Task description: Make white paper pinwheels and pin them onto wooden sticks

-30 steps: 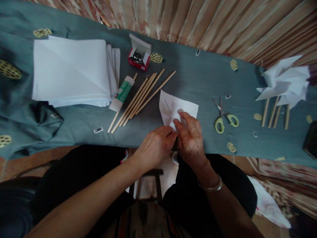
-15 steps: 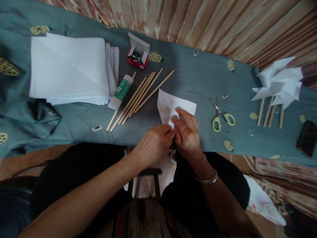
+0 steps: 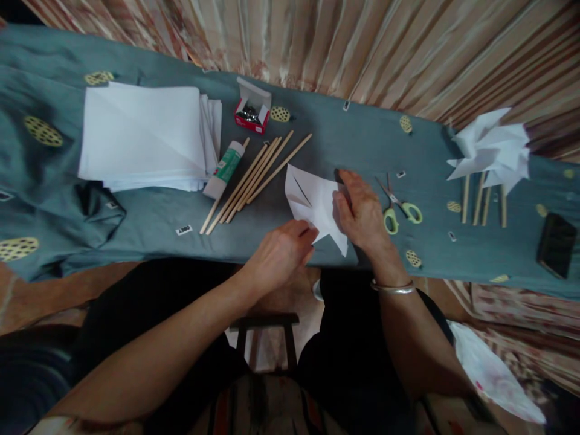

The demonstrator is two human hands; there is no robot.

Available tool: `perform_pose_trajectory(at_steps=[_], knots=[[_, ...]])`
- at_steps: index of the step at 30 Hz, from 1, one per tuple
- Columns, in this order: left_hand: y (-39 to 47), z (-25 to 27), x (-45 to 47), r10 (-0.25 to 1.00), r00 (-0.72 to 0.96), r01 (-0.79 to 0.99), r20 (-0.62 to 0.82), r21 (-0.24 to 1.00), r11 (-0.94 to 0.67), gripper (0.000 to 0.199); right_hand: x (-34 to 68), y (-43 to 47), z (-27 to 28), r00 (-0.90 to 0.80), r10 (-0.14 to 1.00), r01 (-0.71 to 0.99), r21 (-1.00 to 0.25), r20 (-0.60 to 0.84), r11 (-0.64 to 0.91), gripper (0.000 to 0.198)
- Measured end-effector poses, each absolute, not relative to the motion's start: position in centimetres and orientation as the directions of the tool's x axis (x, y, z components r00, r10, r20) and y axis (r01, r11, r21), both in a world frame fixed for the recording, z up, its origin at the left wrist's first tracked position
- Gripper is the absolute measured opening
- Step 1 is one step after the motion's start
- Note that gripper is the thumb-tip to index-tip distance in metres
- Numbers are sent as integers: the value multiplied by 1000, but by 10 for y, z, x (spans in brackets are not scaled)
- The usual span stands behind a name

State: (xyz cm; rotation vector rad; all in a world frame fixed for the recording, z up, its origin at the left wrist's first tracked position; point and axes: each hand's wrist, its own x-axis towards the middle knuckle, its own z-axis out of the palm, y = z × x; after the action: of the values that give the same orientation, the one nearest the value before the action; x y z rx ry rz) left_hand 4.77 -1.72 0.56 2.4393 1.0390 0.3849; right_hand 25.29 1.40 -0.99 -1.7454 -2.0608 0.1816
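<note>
A white sheet of paper (image 3: 317,196) with slits cut into it lies near the front edge of the cloth-covered table. Its near-left part is pinched between the thumb and fingers of my left hand (image 3: 285,248). On the sheet's right edge rests my right hand (image 3: 362,208), its thumb and forefinger apart and the hand open. Just right of that hand are scissors (image 3: 399,205) with yellow-green handles, blades partly spread. Several thin wooden sticks (image 3: 254,181) lie to the left of the sheet, beside a green-and-white glue stick (image 3: 226,166).
A stack of white paper (image 3: 142,136) occupies the left. Behind the sticks stands an open red box (image 3: 251,118) of small metal pieces. White paper pinwheels (image 3: 492,148) on sticks lie at right, with a dark phone-like object (image 3: 557,244) nearby. A pleated curtain (image 3: 317,48) hangs behind.
My right hand has moved away from my left, to the right side of the sheet, and its fingers have spread. More of the sheet shows now. The left hand keeps its pinch.
</note>
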Motion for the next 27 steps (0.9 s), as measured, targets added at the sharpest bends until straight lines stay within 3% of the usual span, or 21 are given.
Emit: perform_pose_trajectory(at_steps=[5,8,12,15,21,24,27], knots=[[-18,5,48,746,657,624,107,478,-618,34,255,22,-4,-111,961,904,-377,251,203,38],[-19,3,47,740,652,608,165,468,-641,40,265,25,1,-28,965,840,-518,260,163,31],[-10,6,42,715,654,591,249,422,-688,35,282,26,-1,134,977,636,-771,164,42,25],[4,10,36,719,628,613,297,380,-693,30,286,18,-3,238,966,491,-871,97,-34,23],[22,13,22,754,570,637,326,405,-656,35,280,-19,-1,335,941,375,-910,-44,-176,27],[14,10,23,734,576,603,359,420,-679,44,282,-28,2,383,922,378,-903,-47,-203,28],[1,6,30,683,613,558,398,394,-730,39,282,-32,6,377,925,403,-891,-45,-207,30]])
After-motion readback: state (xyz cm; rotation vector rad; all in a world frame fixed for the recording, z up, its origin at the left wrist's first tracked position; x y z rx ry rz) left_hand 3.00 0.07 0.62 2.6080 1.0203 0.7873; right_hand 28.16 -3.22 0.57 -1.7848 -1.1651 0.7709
